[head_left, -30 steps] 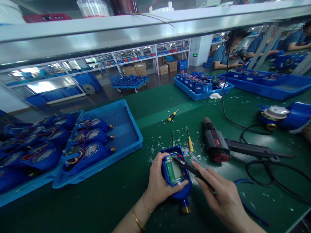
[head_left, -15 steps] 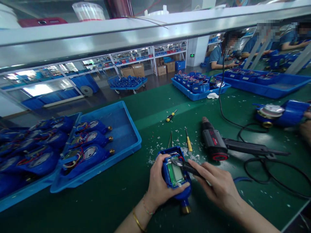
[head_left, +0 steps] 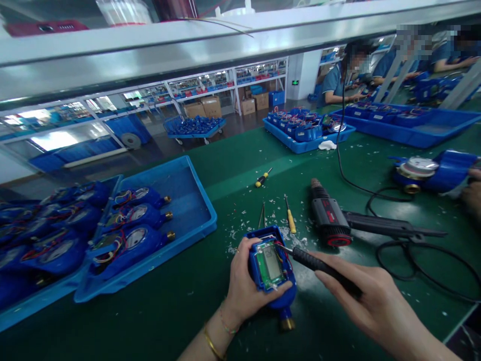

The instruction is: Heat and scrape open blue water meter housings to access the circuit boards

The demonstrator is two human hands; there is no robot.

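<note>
My left hand (head_left: 244,283) is wrapped round a blue meter (head_left: 283,296) with a brass end, tilted on the green table. Its open top shows a green circuit board with a grey display (head_left: 273,263) and red wires. In my right hand (head_left: 361,286) is a black-handled tool (head_left: 315,261), its thin metal tip at the wires by the board's upper right corner. Just beyond the meter lie tweezers (head_left: 262,215) and a yellow screwdriver (head_left: 290,220), with white scraps around them. A black and yellow screwdriver (head_left: 262,179) rests farther back.
Blue trays of meters stand at the left (head_left: 210,225) and at the back (head_left: 296,146). A heat gun (head_left: 330,215) and its black cable lie to the right. Another person's hand (head_left: 473,193) is beside a meter (head_left: 417,170) at the right edge. A shelf (head_left: 225,35) crosses overhead.
My right hand has moved right and turned with the black-handled tool, whose metal end has drawn back from over the display to its upper right edge. My left hand keeps its hold.
</note>
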